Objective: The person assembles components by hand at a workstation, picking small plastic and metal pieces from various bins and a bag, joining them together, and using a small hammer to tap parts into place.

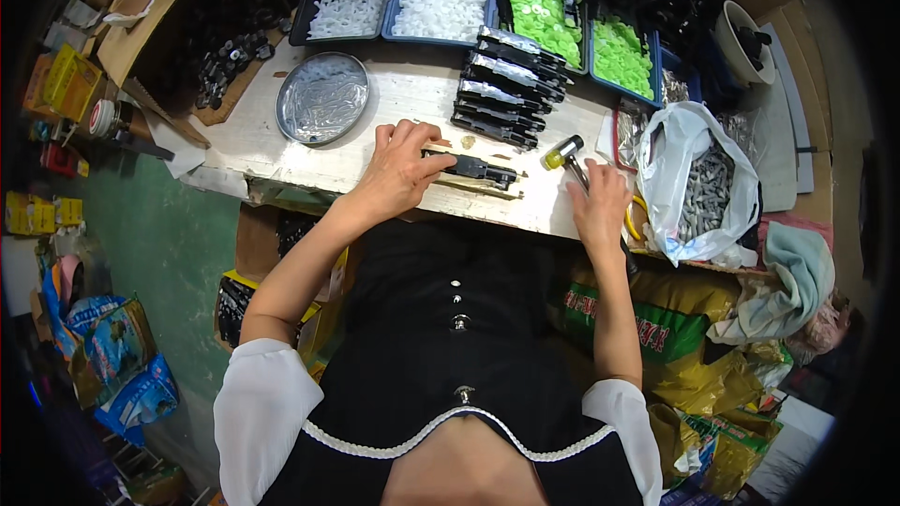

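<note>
My left hand (401, 167) presses its thumb and fingers on one end of a long black plastic part (483, 170), which lies near the bench's front edge. A thin wooden strip runs along the part's near side. To the right, my right hand (600, 204) is wrapped around the black handle of a small mallet (563, 152) with a yellow and black head. The mallet's head rests on or just over the bench, apart from the part. Behind them lies a stack of similar black parts (506, 89) with shiny metal strips.
A round metal tin (323, 98) holds thin wire pieces. Along the back stand trays of white pieces (441, 2) and green pieces (621, 56). A white plastic bag (667, 164) of grey metal parts sits at right, by yellow-handled pliers (638, 214). An open carton (141, 47) stands at left.
</note>
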Tool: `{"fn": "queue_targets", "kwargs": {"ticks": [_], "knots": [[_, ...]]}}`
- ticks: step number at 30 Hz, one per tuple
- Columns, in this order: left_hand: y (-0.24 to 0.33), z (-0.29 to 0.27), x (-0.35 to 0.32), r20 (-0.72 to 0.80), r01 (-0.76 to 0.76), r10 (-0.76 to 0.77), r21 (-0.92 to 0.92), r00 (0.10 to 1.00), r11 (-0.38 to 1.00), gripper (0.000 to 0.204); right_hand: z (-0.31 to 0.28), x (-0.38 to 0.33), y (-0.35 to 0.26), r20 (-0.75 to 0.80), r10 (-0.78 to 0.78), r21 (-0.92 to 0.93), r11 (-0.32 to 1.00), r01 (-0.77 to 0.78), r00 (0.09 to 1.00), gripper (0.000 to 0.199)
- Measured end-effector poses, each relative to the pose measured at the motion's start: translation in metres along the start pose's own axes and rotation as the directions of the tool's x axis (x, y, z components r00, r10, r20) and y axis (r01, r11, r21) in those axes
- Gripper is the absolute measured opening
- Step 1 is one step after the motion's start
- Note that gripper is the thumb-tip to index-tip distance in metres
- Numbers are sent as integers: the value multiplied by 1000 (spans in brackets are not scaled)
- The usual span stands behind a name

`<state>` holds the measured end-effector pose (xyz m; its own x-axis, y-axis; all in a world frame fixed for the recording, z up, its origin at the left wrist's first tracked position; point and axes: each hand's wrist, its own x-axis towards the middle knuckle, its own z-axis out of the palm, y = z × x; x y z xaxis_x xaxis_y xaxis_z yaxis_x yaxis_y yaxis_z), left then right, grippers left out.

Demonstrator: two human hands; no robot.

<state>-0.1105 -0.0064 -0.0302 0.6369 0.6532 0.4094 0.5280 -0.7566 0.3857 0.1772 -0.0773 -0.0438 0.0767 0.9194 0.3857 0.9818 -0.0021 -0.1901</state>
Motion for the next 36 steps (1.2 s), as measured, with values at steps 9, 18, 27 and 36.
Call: {"fn": "queue_targets", "kwargs": {"ticks": [9,18,27,36], "knots": [[7,0,10,308,-125,59,198,950,972,40,-21,-11,-21,167,-3,395,917,-64,986,17],[12,-5,22,379,-179,91,204,921,962,41,-31,6,-66,321,-181,280,956,90,929,16],[12,0,21,364,-168,96,172,926,971,47,-35,8,-71,406,-206,149,976,158,890,15],[0,-1,27,359,-49,24,61,933,997,42,-31,17,-70,417,-204,191,972,134,886,15]]}}
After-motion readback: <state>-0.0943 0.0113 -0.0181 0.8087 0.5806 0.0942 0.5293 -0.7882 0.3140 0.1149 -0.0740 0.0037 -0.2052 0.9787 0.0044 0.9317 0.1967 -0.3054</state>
